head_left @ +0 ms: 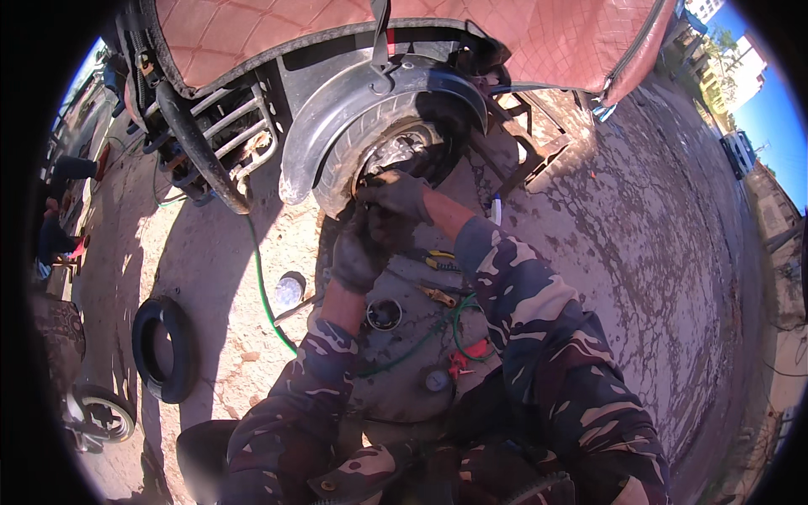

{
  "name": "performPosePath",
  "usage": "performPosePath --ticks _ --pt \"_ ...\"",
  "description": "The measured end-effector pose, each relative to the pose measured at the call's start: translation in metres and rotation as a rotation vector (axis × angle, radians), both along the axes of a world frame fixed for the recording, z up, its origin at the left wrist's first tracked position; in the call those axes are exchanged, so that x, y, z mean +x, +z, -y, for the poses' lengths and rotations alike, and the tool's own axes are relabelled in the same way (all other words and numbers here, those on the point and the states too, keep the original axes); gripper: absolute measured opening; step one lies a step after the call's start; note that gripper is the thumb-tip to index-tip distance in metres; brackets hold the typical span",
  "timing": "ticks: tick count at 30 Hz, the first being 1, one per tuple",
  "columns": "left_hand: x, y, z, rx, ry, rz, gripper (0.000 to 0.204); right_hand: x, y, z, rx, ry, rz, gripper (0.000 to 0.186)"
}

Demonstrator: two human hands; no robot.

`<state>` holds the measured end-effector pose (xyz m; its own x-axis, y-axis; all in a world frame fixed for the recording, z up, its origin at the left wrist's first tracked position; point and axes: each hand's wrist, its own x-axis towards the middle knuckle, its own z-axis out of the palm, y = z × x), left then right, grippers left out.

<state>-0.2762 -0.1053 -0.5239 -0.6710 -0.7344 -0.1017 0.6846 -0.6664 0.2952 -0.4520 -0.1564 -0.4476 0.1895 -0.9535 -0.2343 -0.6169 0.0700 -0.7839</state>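
A scooter wheel with a dusty tyre [341, 168] and metal hub [400, 150] sits under a dark plastic mudguard [320, 118]. My right hand [396, 198], in a dark glove or heavily blackened, is curled at the lower edge of the rim. My left hand [358, 252], equally dark, is closed just below it, close to the tyre; what the fingers grip is hidden. Near them lie a yellow-and-black tool [442, 261], other hand tools [438, 294], a round tin [384, 301], a red air tool [471, 353] and a round gauge [437, 380].
A quilted red cover [555, 42] hangs overhead beside a metal rack [240, 143]. At left lie a loose tyre [160, 370], a green hose [269, 311], a clear container [289, 290] and another wheel [109, 417]. Another person [55, 231] is at far left; a vehicle [739, 154] stands far right.
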Motion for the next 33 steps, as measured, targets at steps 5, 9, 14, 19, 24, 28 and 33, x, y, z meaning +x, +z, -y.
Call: performPosePath --ticks 5,9,14,19,24,28,33 --pt "0.006 0.009 -0.004 -1.178 0.407 1.280 0.057 0.005 -0.010 0.006 0.017 0.038 -0.064 0.033" --pt "-0.001 0.032 -0.007 -0.535 0.481 0.845 0.053 0.006 -0.014 0.005 -0.246 0.157 -0.300 0.040" --pt "0.006 0.036 -0.007 -0.929 0.516 1.274 0.045 0.009 0.000 0.001 -0.024 0.079 -0.166 0.044" --pt "0.011 0.013 -0.006 -0.612 0.129 0.529 0.038 0.002 -0.003 -0.001 -0.202 0.243 -0.372 0.036" --pt "-0.005 0.026 -0.009 -0.248 0.326 0.707 0.050 -0.002 -0.011 -0.002 -0.037 0.103 0.039 0.031" --pt "0.000 0.050 -0.018 -0.524 0.310 1.441 0.052 -0.007 -0.008 -0.006 -0.446 0.316 -0.356 0.024" --pt "-0.003 0.053 -0.016 -0.721 0.375 1.651 0.052 -0.012 -0.008 -0.004 -0.273 0.283 -0.183 0.022"
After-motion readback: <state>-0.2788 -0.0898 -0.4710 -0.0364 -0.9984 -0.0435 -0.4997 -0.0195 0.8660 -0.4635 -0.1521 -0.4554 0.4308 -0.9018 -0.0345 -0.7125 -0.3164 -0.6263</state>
